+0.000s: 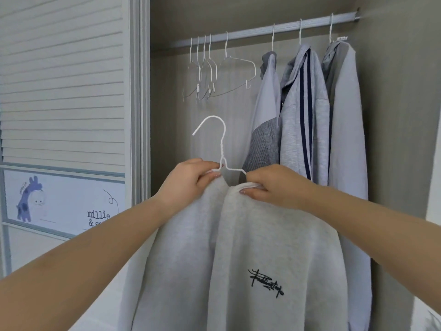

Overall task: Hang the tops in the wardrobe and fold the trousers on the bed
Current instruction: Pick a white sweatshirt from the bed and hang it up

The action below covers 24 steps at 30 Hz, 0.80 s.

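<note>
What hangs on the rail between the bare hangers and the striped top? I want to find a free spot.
In the head view, one grey top hangs between the empty hangers and the striped top; bare rail lies on either side of its hook.

"millie &" on giraffe poster (64, 201), illegible black script, perhaps signature, on sweatshirt (266, 281)

A home bedroom wardrobe: rail (262, 29) with hung tops (307, 120), bare wire hangers (210, 75), slatted sliding door (62, 80).
</note>
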### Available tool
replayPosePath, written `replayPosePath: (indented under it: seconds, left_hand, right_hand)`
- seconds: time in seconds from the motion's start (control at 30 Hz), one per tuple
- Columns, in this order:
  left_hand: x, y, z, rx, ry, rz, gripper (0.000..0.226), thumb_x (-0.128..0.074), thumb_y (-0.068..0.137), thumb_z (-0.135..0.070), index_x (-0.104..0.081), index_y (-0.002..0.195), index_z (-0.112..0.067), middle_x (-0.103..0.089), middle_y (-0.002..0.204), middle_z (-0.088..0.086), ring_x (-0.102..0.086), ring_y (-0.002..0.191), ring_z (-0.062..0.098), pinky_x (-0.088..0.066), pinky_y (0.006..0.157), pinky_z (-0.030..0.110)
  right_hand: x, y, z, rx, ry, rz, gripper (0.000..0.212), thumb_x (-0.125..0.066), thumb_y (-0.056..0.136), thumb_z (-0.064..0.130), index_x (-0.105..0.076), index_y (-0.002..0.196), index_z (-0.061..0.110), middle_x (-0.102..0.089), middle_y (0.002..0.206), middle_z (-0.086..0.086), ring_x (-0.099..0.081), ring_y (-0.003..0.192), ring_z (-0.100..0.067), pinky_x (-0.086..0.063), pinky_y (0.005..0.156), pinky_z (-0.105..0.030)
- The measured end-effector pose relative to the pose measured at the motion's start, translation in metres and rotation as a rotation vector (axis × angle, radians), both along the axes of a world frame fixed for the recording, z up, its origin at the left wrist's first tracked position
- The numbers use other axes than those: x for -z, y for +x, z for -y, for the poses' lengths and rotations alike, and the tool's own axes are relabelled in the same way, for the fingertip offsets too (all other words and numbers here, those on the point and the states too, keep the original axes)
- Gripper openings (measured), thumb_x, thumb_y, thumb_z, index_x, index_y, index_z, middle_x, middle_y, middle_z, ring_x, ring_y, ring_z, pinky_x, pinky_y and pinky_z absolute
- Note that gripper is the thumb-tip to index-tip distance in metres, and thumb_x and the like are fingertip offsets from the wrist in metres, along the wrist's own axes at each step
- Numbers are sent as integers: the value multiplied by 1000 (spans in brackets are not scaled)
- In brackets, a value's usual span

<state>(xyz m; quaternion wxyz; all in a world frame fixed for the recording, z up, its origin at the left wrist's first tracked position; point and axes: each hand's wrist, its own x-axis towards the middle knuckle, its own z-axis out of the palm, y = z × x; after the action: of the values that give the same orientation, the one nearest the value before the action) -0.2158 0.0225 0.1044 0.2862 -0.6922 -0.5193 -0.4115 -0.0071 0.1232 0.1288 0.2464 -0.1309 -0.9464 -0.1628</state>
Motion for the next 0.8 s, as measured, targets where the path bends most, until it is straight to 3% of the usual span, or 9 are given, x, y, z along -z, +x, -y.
replayPosePath:
  seconds: [0.07, 0.17, 0.3, 0.4, 0.43, 0.53, 0.57, 0.8]
  left_hand:
    - [0, -11, 5, -17, -21, -38, 23, -57, 94, -26, -70, 111, -17, -55, 84, -22, -51, 79, -1, -38, 78, 16]
    - [6, -38, 12, -91, -79, 12, 20, -55, 95, -28, -70, 106, -20, -64, 92, -9, -58, 86, 9, -42, 78, 23]
    - [18, -52, 10, -138, -83, 138, 18, -54, 95, -25, -69, 97, -16, -64, 88, 0, -57, 83, 15, -44, 74, 28]
    - [20, -63, 12, -172, -47, 223, 15, -52, 96, -24, -66, 92, -18, -61, 84, -3, -54, 81, 14, -39, 69, 20]
    - [20, -66, 12, -175, -49, 241, 15, -52, 96, -24, -65, 92, -19, -61, 84, -4, -53, 81, 13, -38, 70, 18]
    - [20, -69, 8, -167, -76, 260, 14, -51, 96, -26, -64, 92, -23, -61, 86, -5, -54, 82, 12, -38, 73, 26]
    - [20, -68, 7, -164, -94, 264, 12, -51, 96, -27, -63, 91, -25, -61, 85, -6, -54, 82, 11, -39, 74, 28]
    - [19, -49, -4, -143, -164, 151, 19, -51, 96, -26, -68, 103, -20, -62, 86, -2, -56, 82, 15, -45, 74, 30]
  right_hand:
    - [1, 15, -5, -7, 23, -3, 33, -54, 93, 37, -38, 66, 27, -40, 62, 13, -41, 62, -9, -32, 62, -29]
    - [7, 41, -17, 3, -1, -56, 42, -58, 91, 34, -29, 61, 32, -37, 59, 13, -38, 55, -1, -25, 59, -24]
    - [22, 61, -30, 6, -39, -55, 30, -63, 88, 35, -44, 66, 25, -43, 74, 14, -42, 66, -2, -32, 64, -20]
    - [26, 79, -39, -15, -123, -140, 15, -74, 81, 28, -64, 75, 19, -52, 100, 10, -50, 82, 4, -33, 73, -5]
    - [27, 85, -41, -4, -160, -152, 12, -75, 80, 28, -66, 78, 20, -56, 98, 11, -52, 83, 8, -33, 72, -2]
    - [27, 93, -42, 106, -260, -106, 28, -75, 79, 34, -50, 66, 35, -51, 60, 15, -52, 65, 4, -35, 57, -11]
    - [29, 92, -41, 125, -284, -102, 32, -75, 78, 34, -46, 64, 35, -49, 55, 13, -50, 61, 2, -35, 54, -13]
    - [42, 73, -27, -24, -343, -301, 29, -77, 77, 17, -53, 73, 31, -59, 71, 8, -53, 70, -4, -39, 62, -18]
